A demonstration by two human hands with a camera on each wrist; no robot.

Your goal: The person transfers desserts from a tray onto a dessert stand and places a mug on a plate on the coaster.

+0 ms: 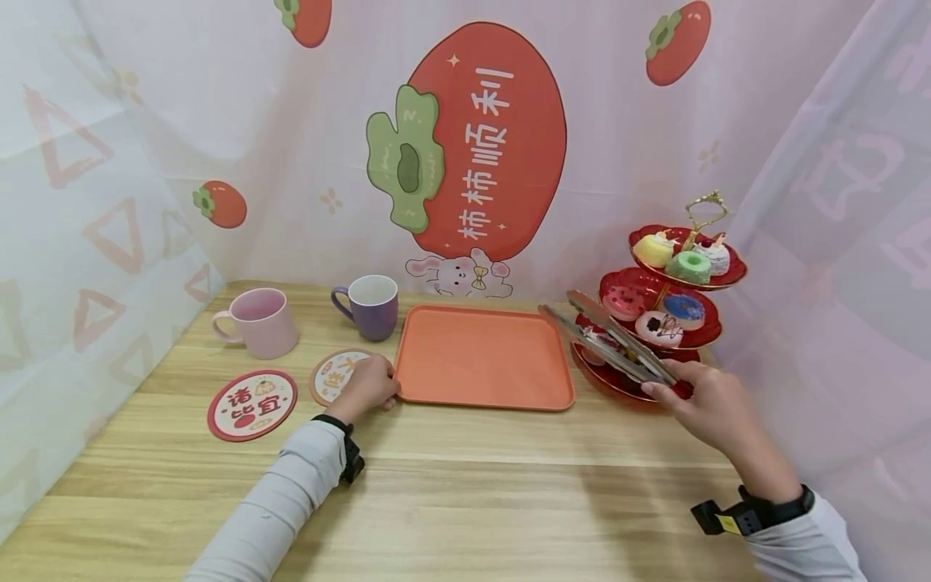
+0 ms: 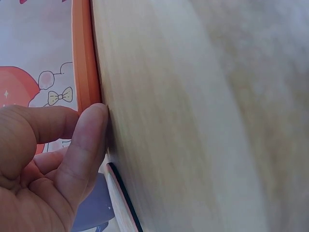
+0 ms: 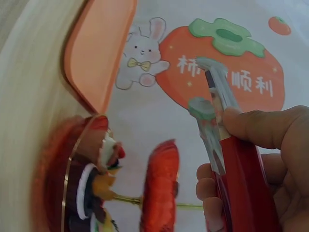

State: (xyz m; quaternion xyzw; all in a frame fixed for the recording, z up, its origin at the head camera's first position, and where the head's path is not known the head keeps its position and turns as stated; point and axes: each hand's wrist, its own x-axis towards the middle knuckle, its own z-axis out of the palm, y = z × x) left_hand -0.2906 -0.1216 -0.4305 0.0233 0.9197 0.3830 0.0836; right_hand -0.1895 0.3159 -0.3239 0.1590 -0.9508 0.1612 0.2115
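My left hand [image 1: 369, 385] is at the near left corner of an orange rectangular tray [image 1: 487, 356]. In the left wrist view its thumb and forefinger pinch the tray's rim [image 2: 87, 58]. My right hand [image 1: 713, 408] grips a pair of metal tongs [image 3: 246, 183] by their red handles. The tongs' two arms point left and stand slightly apart, with nothing between their tips. They pass in front of a three-tier red cake stand [image 1: 709, 327], partly hiding its lowest plate. Small cakes and doughnuts, among them a green ring [image 1: 688, 267] and a blue doughnut [image 1: 684, 311], lie on its plates.
Left of the tray stand a purple mug [image 1: 374, 309] and a pink mug [image 1: 265, 325]. A red-rimmed round coaster [image 1: 252, 406] lies nearer me. Another round coaster [image 1: 330, 380] is partly covered by my left hand. A printed curtain [image 1: 291, 121] hangs behind the wooden table [image 1: 465, 501].
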